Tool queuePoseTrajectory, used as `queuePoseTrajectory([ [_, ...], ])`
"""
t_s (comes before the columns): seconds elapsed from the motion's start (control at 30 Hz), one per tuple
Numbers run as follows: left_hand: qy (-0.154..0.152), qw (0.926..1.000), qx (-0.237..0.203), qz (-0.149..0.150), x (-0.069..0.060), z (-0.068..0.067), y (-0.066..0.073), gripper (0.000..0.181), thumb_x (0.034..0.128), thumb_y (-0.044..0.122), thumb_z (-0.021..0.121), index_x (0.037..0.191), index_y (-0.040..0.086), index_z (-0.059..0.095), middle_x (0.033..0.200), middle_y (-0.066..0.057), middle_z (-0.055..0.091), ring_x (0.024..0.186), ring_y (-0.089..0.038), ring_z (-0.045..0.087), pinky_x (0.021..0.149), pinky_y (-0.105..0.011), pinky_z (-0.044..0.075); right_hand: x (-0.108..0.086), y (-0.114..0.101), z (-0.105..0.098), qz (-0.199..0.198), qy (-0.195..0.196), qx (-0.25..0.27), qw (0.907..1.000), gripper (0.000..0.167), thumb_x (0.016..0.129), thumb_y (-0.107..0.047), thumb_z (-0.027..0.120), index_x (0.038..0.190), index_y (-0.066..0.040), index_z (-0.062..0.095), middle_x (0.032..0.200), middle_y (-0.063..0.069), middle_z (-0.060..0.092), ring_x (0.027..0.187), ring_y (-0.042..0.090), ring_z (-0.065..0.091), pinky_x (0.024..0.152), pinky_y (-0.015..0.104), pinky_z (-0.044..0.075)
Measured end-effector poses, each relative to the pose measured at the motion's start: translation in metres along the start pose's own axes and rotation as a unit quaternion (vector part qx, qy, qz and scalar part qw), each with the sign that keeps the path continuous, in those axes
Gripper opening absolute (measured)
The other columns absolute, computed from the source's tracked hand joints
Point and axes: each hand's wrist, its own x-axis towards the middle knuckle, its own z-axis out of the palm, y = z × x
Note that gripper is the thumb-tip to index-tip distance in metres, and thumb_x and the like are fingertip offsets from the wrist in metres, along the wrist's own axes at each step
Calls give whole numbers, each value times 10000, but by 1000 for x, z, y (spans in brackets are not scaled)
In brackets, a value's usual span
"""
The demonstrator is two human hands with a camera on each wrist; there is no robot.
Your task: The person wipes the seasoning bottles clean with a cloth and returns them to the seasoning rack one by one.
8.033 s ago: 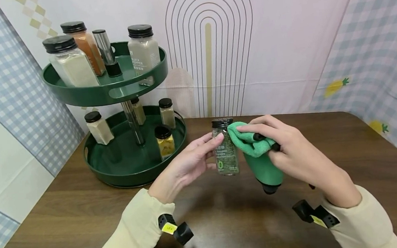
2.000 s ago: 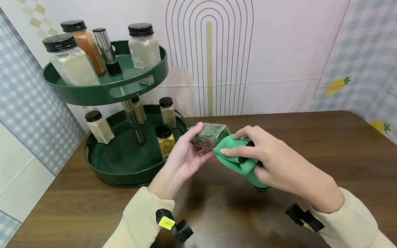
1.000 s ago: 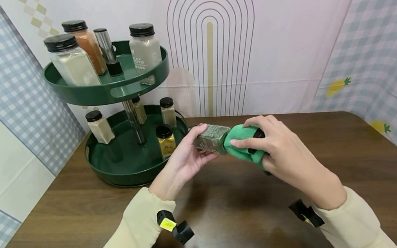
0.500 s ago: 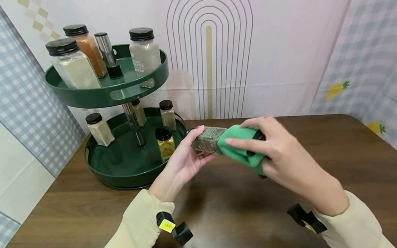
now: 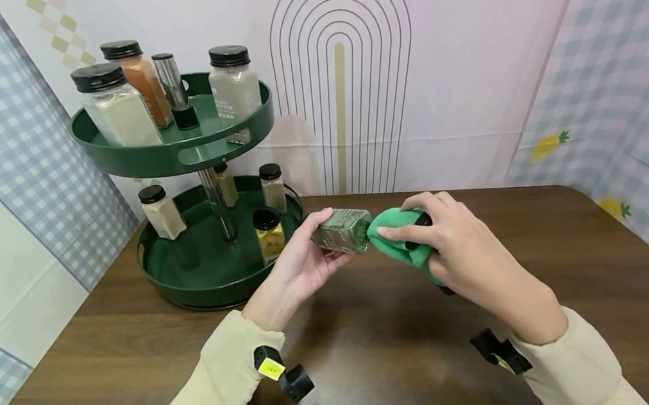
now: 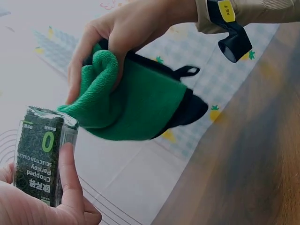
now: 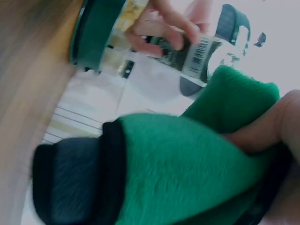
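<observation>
My left hand (image 5: 301,262) grips a glass jar of chopped parsley (image 5: 343,232), tipped on its side with its base toward the right. In the left wrist view the label on the parsley jar (image 6: 38,161) reads upside down. The lid end is hidden in my palm. My right hand (image 5: 462,248) pinches a bunched green cloth (image 5: 399,231) with black trim. The cloth's folded tip is at the jar's base; whether they touch I cannot tell. In the right wrist view the cloth (image 7: 183,164) hangs in folds, and the jar's barcode side (image 7: 197,58) shows beyond it.
A two-tier green rack (image 5: 205,296) stands at the left of the wooden table (image 5: 385,364). Larger spice jars, including a black pepper jar (image 5: 236,94), are on its upper tier. Several small jars, one with yellow contents (image 5: 269,236), stand on the lower tier.
The jar was upright eight seconds ago and now lies tilted, base to the right. Over the last second the cloth moved left over the base, then back right, uncovering it.
</observation>
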Motion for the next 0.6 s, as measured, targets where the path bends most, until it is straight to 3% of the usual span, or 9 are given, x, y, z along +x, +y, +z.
queuePoseTrajectory([
  [0.1,-37,10000,10,25,-1,0,2,438,898,357,554,1258,181,377,1162,-60,436,1004,-191,500,726,-266,545,-2,0,-5,552,-338,-257,9976,583,720,181,500,1068,-233,717,1057,102,579,979,313,512,761,457,435],
  [0.2,-76,9984,479,306,-3,0,6,421,899,339,546,1257,178,395,1155,-68,460,984,-198,514,761,-283,524,-4,3,-10,1129,-959,-487,9878,531,774,120,514,1115,-245,693,1068,88,570,978,305,501,723,450,436],
  [0.27,-16,9926,1014,672,-6,0,9,434,894,299,552,1273,189,371,1155,-73,474,974,-194,526,770,-296,506,-6,6,-11,1354,-1423,-545,9790,515,797,94,502,1138,-249,679,1077,88,564,974,298,500,698,435,442],
  [0.33,130,9805,1605,1122,-9,1,15,469,881,238,577,1287,197,346,1169,-79,490,970,-197,547,769,-310,500,-7,10,-9,1438,-1838,-554,9708,517,804,89,490,1144,-253,676,1063,82,562,956,287,499,684,414,440],
  [0.4,263,9632,2151,1594,-13,1,23,516,861,160,603,1296,182,327,1189,-82,491,970,-204,556,747,-321,501,-9,14,-6,1462,-2156,-528,9640,535,797,105,477,1131,-259,683,1022,66,564,920,272,499,674,382,427],
  [0.47,396,9388,2767,2013,-20,0,34,569,831,105,644,1296,179,324,1207,-77,481,992,-210,541,736,-330,502,-11,17,-1,1493,-2408,-506,9577,565,776,127,462,1107,-268,694,954,38,557,874,253,495,665,349,405],
  [0.53,451,9048,3556,2300,-29,-4,48,603,805,73,676,1297,161,339,1222,-77,470,1010,-222,511,733,-345,486,-13,21,4,1544,-2635,-462,9511,582,755,144,464,1086,-272,704,883,14,534,818,236,481,637,324,380],
  [0.6,521,8617,4424,2429,-41,-10,63,640,780,55,707,1300,141,345,1216,-104,457,1009,-243,492,743,-352,467,-15,24,9,1584,-2866,-432,9439,586,732,146,479,1072,-271,710,840,2,510,782,224,467,614,307,360],
])
